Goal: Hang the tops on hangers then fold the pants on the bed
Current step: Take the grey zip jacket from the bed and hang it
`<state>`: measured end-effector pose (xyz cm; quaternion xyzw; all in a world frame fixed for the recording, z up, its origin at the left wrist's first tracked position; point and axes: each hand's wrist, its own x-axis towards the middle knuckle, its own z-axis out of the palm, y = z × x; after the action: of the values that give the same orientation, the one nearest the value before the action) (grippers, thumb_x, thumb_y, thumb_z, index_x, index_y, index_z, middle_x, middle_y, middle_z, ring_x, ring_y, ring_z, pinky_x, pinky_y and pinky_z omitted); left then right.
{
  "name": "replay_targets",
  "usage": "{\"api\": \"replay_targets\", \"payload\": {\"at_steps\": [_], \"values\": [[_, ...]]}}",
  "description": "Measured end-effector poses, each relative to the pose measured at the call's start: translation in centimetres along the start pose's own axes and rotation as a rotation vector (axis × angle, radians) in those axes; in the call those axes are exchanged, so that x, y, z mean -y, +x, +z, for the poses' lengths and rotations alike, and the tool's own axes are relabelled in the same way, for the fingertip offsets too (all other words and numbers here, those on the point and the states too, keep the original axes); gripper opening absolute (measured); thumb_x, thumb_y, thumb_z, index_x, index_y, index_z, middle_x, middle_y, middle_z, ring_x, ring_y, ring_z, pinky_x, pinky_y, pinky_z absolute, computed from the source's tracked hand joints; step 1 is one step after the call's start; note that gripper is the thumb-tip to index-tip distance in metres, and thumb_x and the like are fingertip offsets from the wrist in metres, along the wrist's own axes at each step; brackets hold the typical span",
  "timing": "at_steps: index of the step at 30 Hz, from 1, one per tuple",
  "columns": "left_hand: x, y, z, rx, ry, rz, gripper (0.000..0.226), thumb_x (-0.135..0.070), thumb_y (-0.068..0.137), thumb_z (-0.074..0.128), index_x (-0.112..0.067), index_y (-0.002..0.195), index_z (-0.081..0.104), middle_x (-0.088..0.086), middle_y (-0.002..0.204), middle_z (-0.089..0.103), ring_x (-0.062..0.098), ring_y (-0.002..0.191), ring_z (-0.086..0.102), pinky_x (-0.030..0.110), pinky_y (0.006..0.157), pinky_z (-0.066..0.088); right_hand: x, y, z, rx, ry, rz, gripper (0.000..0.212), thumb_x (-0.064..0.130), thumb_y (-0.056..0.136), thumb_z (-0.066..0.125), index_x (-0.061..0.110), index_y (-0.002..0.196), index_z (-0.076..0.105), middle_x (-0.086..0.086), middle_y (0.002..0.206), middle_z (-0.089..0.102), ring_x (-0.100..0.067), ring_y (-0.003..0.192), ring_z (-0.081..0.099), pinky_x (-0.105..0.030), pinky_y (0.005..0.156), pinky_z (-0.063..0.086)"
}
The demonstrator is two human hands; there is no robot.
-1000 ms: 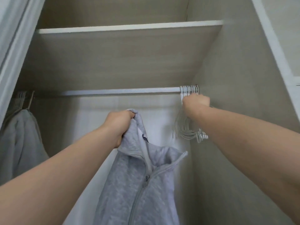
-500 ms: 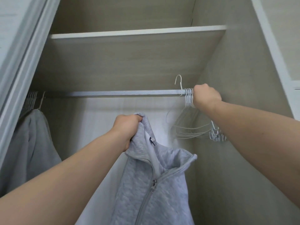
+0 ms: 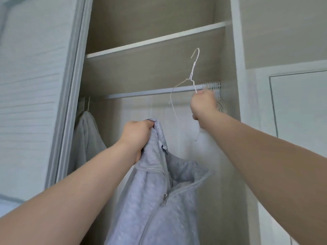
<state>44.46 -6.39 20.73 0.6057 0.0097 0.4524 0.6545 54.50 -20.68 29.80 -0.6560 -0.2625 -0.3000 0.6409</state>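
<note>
Left arm: bare, stretched up and forward.
Left grip (image 3: 137,137): fist bunched on the grey top (image 3: 159,200) at its collar.
Right arm: bare, reaching higher, out to the right.
Right grip (image 3: 203,105): fingers curled round the wire hanger (image 3: 193,68).

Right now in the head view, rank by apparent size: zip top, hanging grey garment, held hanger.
1. zip top, largest, though nearest the camera.
2. hanging grey garment, partly hidden.
3. held hanger, thin wire.
</note>
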Motion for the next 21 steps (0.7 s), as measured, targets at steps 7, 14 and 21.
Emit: {"api": "replay_targets", "payload": {"at_steps": [7,14,21], "values": [[-2.7,-13.6,-3.5,-0.217,0.137,-0.060,0.045,-0.018,0.088,0.067,-0.024,0.044,0.071,-0.002,0.051,0.065,0.018,0.059,0.067,0.026,0.057,0.054,-1.5,-9.5,-4.2,0.193,0.313,0.057,0.015,0.013,0.100,0.043,0.019,0.092,0.053,-0.001,0.065,0.041,-0.017,0.050,0.033,-0.021,0.042,0.024],[-2.7,-24.0,-8.0,-0.341,0.334,-0.199,0.022,-0.026,0.086,0.068,-0.006,0.090,0.074,0.015,0.082,0.076,0.031,0.080,0.073,0.041,0.075,0.058,-2.1,-18.9,-9.0,0.382,0.626,0.187,0.009,0.022,0.097,0.057,0.022,0.090,0.051,0.009,0.046,0.036,-0.011,0.037,0.029,-0.017,0.038,0.025],[-1.0,-31.7,-13.0,-0.385,0.513,-0.263,0.019,-0.032,0.088,0.065,-0.024,0.075,0.077,0.006,0.073,0.076,0.019,0.070,0.074,0.034,0.065,0.055,-3.8,-24.9,-9.5,0.644,0.365,0.184,0.019,0.024,0.097,0.050,0.020,0.082,0.061,0.006,0.047,0.031,-0.012,0.036,0.027,-0.015,0.038,0.022]]}}
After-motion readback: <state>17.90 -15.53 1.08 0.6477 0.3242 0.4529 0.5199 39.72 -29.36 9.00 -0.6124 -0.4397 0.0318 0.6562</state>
